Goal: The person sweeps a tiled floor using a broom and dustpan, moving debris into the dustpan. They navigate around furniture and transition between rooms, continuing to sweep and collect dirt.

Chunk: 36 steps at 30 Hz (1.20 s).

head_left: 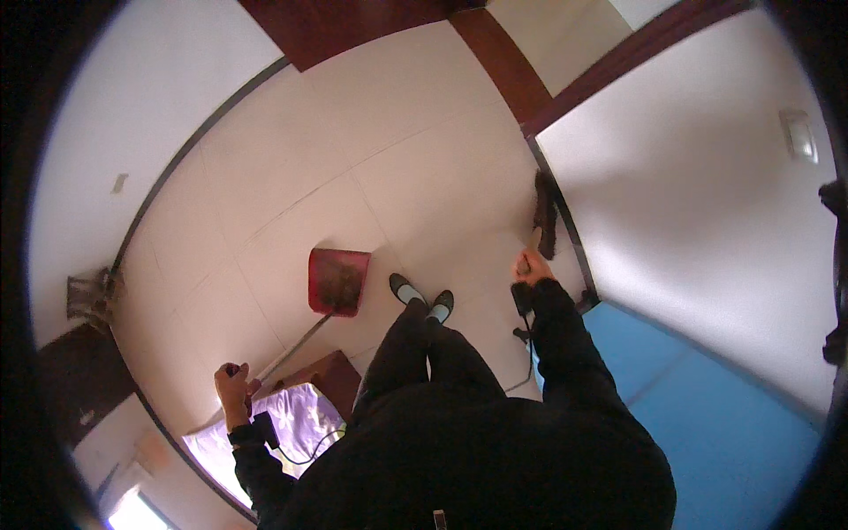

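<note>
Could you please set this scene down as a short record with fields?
Left hand: closed around the long handle of a dustpan
Right hand: closed around a pale stick
Dustpan: red, left of the dark shoes
Dark bristly brush head: beside the base of the right wall
Lower left: purple patterned cloth
Lower right: blue flat surface

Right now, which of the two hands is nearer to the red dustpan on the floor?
Left. The left hand grips the long handle of the dustpan; the right hand is apart from it, off to the right beyond the shoes.
</note>
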Available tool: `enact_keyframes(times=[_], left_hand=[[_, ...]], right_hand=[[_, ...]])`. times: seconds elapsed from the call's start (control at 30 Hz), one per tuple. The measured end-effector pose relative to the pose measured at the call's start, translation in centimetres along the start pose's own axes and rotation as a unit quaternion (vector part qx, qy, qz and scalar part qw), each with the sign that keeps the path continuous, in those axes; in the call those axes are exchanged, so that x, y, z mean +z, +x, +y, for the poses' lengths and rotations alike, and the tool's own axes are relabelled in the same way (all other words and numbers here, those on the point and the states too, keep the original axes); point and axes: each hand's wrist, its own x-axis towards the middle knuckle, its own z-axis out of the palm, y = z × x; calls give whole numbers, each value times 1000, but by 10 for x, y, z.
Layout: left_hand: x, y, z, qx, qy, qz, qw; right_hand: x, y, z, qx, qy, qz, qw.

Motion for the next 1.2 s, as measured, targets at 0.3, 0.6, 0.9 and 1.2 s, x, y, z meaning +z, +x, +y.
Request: enact_keyframes(times=[0.3, 0.6, 0.9, 1.2], left_hand=[[-7, -2, -20, 17, -28, 2, 999], [20, -98, 0, -131, -256, 191, 939], [57, -268, 71, -151, -292, 357, 875], [93, -370, 114, -140, -305, 404, 851]], right_hand=[[82, 41, -55, 175, 283, -214, 918], [43, 28, -190, 383, 236, -262, 854], [20, 87, -229, 507, 8, -415, 756], [65, 78, -189, 689, -91, -447, 564]])
